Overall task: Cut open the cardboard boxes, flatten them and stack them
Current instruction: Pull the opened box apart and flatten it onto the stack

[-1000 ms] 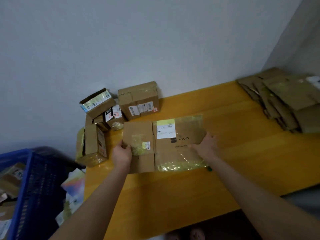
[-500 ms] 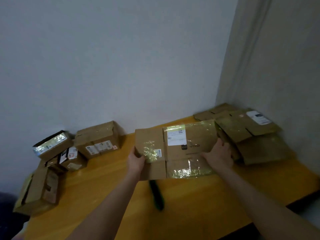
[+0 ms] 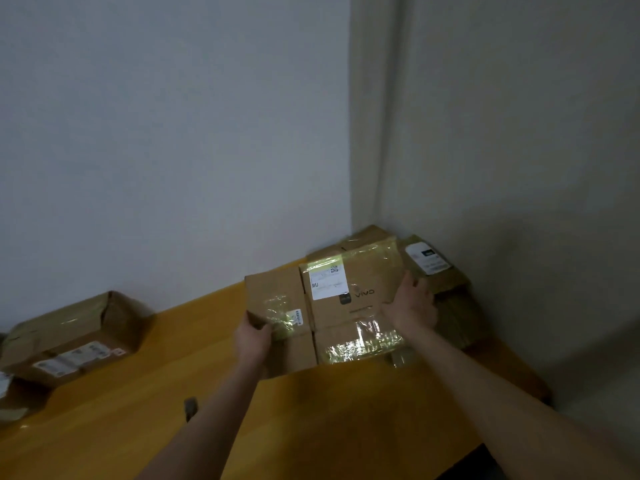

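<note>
Left hand (image 3: 252, 336) and right hand (image 3: 412, 306) grip the flattened vivo box (image 3: 360, 308) over the stack (image 3: 457, 317) in the desk's (image 3: 346, 427) far-right corner, ready, I'd say, for lowering squarely.

The flattened brown cardboard box (image 3: 349, 306) carries the printed brand "vivo" (image 3: 364, 292) beside a small dark square logo (image 3: 345, 298). Its white shipping label (image 3: 329, 282) shows "WU" at the left edge and a QR code at the top; the rest is too small to read. The print on the small white sticker (image 3: 298, 317), on the white label on the stacked cardboard (image 3: 428, 258) and on the white labels of the closed brown box (image 3: 69, 362) is illegible.
</note>
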The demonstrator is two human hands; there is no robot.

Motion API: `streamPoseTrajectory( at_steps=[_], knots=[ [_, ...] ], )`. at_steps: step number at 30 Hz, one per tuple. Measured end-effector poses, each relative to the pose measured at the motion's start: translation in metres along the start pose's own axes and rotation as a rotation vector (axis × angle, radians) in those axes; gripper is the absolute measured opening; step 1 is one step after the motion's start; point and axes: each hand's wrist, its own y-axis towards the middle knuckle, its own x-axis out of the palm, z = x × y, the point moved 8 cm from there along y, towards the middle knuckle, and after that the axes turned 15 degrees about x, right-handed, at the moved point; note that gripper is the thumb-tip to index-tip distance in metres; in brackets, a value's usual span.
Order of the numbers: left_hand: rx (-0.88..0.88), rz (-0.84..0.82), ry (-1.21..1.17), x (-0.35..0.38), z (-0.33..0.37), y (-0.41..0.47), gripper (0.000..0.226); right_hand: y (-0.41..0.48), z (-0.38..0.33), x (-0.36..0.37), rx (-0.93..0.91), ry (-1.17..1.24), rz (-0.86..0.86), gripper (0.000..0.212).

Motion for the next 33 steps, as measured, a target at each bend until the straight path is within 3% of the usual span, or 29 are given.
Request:
streamPoseTrajectory(
  at_steps=[6, 13, 22, 27, 33],
  knots=[
    [-0.029, -0.079, -0.033, 0.069, 0.014, 0.019, 0.039, 0.06, 0.014, -0.022, 0.01, -0.073, 0.001, 0.095],
    [-0.093, -0.119, 0.019, 0.153, 0.034, 0.048, 0.047, 0.15, 0.015, -0.021, -0.025, -0.177, -0.058, 0.076],
    [-0.212, -0.308, 0.133, 0.209, 0.026, 0.049, 0.064, 0.142, -0.033, 0.049, -0.402, -0.346, -0.161, 0.074],
    [-0.108, -0.336, 0.47, 0.179, 0.024, 0.05, 0.08, 0.11, -0.068, 0.07, -0.546, -0.322, -0.175, 0.068],
    [0.115, -0.294, 0.899, 0.114, 0.029, 0.04, 0.073, 0.049, -0.108, 0.086, -0.666, -0.297, -0.24, 0.069]
  ],
)
